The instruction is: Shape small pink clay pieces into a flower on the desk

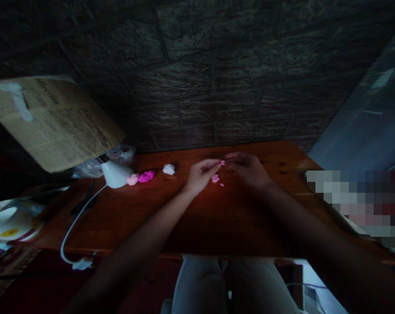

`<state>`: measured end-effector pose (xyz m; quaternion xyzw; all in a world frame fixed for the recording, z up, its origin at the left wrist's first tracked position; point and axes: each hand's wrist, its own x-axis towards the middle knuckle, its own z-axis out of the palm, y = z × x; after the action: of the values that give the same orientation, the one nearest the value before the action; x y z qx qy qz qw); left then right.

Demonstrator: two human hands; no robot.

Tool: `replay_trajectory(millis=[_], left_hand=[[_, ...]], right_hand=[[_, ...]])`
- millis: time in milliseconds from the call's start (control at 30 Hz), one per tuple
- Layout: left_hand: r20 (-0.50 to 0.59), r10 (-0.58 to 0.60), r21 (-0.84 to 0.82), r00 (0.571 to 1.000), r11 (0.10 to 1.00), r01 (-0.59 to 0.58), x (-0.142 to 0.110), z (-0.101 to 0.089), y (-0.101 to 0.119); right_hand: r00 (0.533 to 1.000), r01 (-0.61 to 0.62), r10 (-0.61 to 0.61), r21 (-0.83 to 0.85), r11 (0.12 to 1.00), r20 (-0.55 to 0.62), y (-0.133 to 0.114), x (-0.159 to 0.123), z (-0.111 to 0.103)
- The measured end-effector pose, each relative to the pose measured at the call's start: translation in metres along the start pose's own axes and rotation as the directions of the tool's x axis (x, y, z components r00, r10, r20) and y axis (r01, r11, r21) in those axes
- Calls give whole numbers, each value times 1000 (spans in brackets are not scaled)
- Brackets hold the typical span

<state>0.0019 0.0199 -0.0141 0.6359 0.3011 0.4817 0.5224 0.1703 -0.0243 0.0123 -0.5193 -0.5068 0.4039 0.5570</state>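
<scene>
A small piece of pink modelling clay (222, 162) is between my two hands, a little above the wooden table. My left hand (202, 174) pinches it from the left with thumb and index finger. My right hand (248, 168) meets it from the right, thumb and index fingertips curled in at its edge. Just below the fingers, a torn pink clay lump (215, 178) lies on the table, partly beside my left thumb. A tiny pink crumb (222, 184) rests close to it.
A white lamp base (116, 174) with a newsprint-patterned shade (60, 117) stands at left. Beside it are a pale pink lump (132, 179), a magenta lump (146, 176) and a crumpled white lump (169, 169). A white cord (68, 235) crosses the table edge (135, 251). Behind rises a dark wall (190, 78).
</scene>
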Motion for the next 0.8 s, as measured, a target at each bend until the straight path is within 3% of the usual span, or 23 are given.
replay_trajectory(millis=[800], left_hand=[[24, -19, -6, 1000, 1000, 19, -1, -1, 0]], right_hand=[[1000, 13, -12, -21, 1000, 24, 4, 1, -2]])
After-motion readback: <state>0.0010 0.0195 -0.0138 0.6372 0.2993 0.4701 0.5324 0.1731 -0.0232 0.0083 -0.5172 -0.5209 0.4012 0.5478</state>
